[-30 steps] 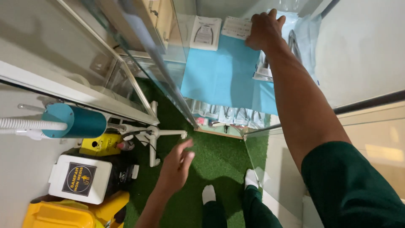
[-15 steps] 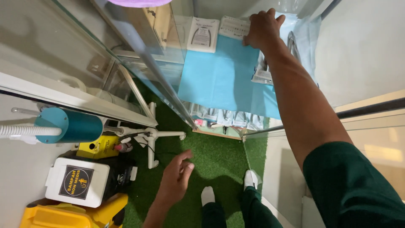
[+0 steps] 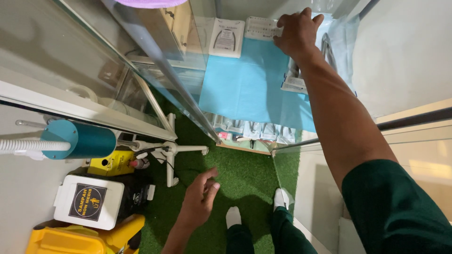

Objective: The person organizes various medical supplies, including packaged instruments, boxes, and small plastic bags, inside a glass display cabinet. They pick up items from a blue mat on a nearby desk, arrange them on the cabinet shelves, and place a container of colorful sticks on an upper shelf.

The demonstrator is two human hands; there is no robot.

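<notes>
Blue paper sheeting (image 3: pixel 252 89) covers the glass cabinet shelf where my right hand (image 3: pixel 295 33) reaches, fingers spread and pressing down on a flat white rectangular packet (image 3: pixel 261 28) at the shelf's far edge; whether any finger curls under it I cannot tell. Beside it, toward the far left corner, lies another white sealed pouch with a dark curved shape (image 3: pixel 227 37), and clear pouches of metal instruments (image 3: pixel 294 77) sit near the shelf's right edge under my forearm. My left hand (image 3: pixel 200 202) hangs loose and half-open over the green artificial turf floor (image 3: pixel 245 171), holding nothing. I judge I am at the reaching stage; lifting the packet would call for pinching its near edge.
</notes>
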